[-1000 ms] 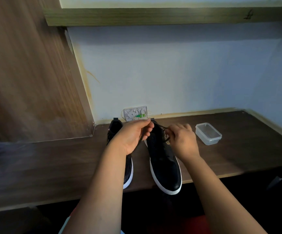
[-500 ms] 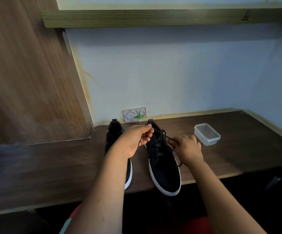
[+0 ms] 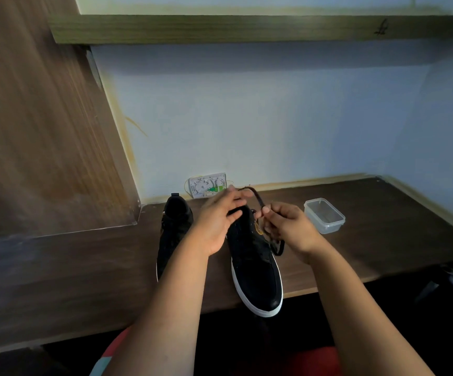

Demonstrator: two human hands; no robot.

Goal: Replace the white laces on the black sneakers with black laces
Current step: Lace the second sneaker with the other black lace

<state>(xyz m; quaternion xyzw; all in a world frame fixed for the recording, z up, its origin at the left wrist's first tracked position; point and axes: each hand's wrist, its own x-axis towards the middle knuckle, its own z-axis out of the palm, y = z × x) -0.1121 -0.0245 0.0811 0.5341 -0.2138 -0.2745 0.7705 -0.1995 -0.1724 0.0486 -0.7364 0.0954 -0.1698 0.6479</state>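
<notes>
The right hand pinches a black lace with curled fingers; a dark loop hangs below it. The left hand, fingers loosely extended, pinches the lace's far end above the right sneaker, matte black with a white sole. The left sneaker is partly hidden behind the left wrist. Right of the fingers sits a clear plastic container.

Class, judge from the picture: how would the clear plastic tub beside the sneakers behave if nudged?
The clear plastic tub looks thin-walled and empty, so probably light. It sits flat and low on the desk, so it would likely slide, not tip.
</notes>
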